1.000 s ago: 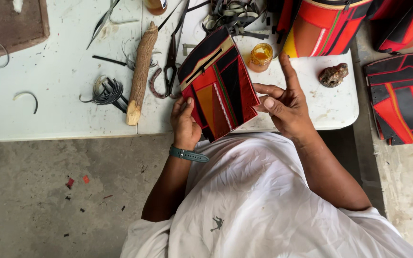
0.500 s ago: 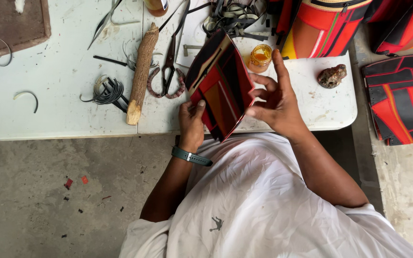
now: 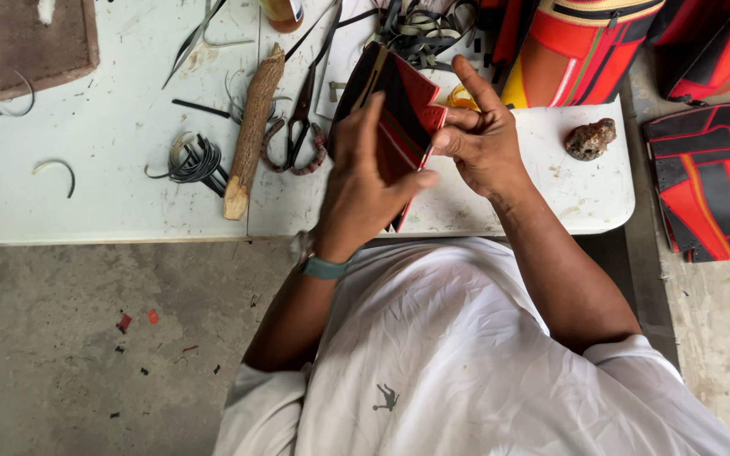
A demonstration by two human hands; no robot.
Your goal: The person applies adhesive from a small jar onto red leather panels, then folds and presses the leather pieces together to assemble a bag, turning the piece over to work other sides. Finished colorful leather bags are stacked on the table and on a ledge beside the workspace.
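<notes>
left hand (image 3: 365,181) is gripping the red-and-black folded piece (image 3: 399,118), fingers wrapping over its near face w/ the thumb (image 3: 411,181) pointing right along the lower edge. right hand (image 3: 479,135) is pinching the same piece at its right edge, index finger sticking up and away, other fingers curling in behind. so both hands are grasping it, neither one released. the piece is being held just above the white table (image 3: 111,194) near its front edge, straight ahead of the body; can't tell if its bottom corner is touching the tabletop.

key relation: the piece is sitting between the two hands, long axis running from lower near corner up and away, tilting a bit left. left hand is covering more of it and is the nearer one; right is only on the edge.

moving outward: scissors (image 3: 302,118) w/ wrapped handles are lying just left of the piece, then a wooden stick (image 3: 251,127), then a coil of black strips (image 3: 192,162). a brown pad (image 3: 40,42) is sitting at the far left corner. behind the hands, a tangle of strips (image 3: 420,34); right of them a brownish lump (image 3: 591,139) on the table, and red, orange and black bags (image 3: 585,51) beyond. another patterned panel (image 3: 711,177) is lying off the table's right side, well apart from the hands.
</notes>
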